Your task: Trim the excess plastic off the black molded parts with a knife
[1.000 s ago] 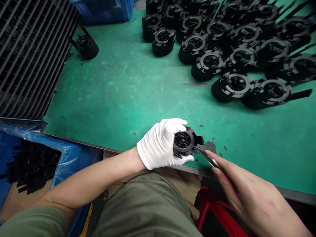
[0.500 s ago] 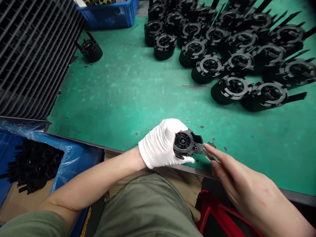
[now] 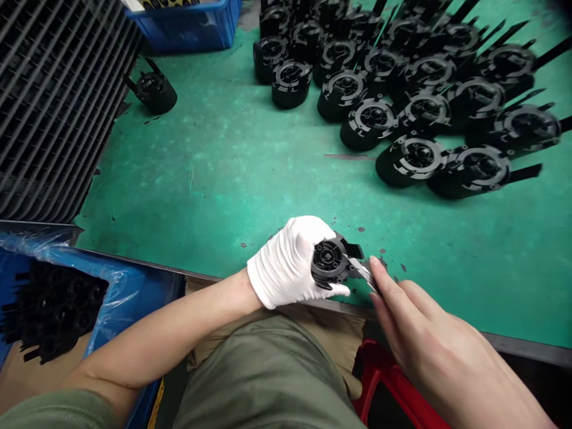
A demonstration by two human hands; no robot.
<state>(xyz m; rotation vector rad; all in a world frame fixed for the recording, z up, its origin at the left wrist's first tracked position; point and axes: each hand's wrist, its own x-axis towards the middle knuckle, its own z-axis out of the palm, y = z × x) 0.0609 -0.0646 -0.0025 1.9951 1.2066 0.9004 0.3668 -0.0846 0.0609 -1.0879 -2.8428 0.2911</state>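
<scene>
My left hand (image 3: 290, 262), in a white glove, is wrapped around a round black plastic housing (image 3: 328, 256) near the table's front edge. The housing's ribbed round face points up towards me, and a black prong sticks out on its far right side. In my bare right hand (image 3: 415, 322), a thin silver metal blade (image 3: 361, 269) is pinched between thumb and fingers. Its tip meets the right rim of the housing's face. Most of the blade's handle end is hidden by my fingers.
Several similar black housings (image 3: 370, 122) stand in rows at the back right of the green table (image 3: 223, 167). One more housing (image 3: 156, 92) stands by a stack of black grids (image 3: 53, 107). Blue bins (image 3: 192, 27) are at the back and lower left; a red frame (image 3: 379, 381) is below.
The view has shifted slightly, so the table's things sit a little further left. My right hand has turned, tilting the blade so that its flat side shows brighter. The left hand keeps its hold.
</scene>
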